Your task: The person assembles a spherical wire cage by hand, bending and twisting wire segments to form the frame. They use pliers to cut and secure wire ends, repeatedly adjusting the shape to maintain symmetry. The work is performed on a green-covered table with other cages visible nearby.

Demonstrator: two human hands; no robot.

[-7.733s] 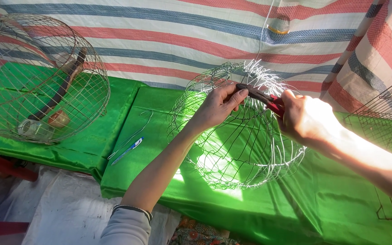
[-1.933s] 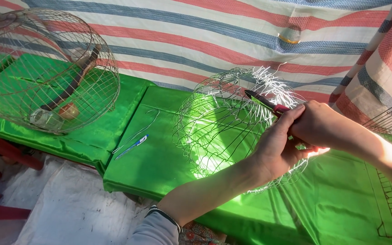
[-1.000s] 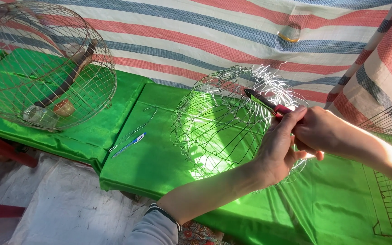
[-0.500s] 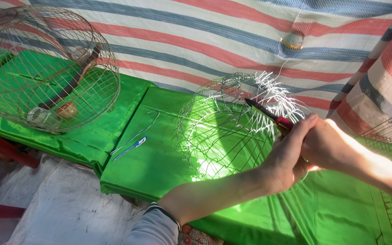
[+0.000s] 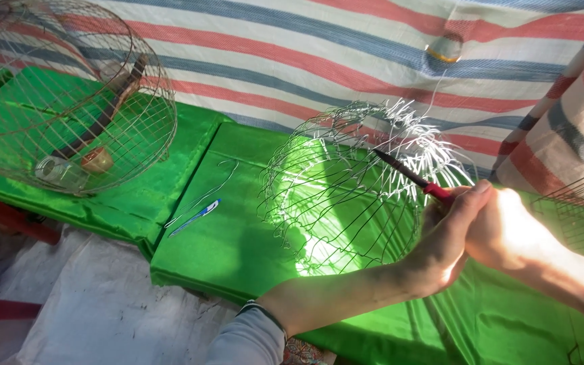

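Both hands, left [image 5: 444,243] and right [image 5: 508,233], close around red-handled pliers [image 5: 414,179], jaws aimed at the wire cage [image 5: 346,189] rim for twisting.

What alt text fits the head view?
Both hands, left and right, grip a red-handled tool poking into an unfinished wire cage on a green cloth. A finished cage stands at left.
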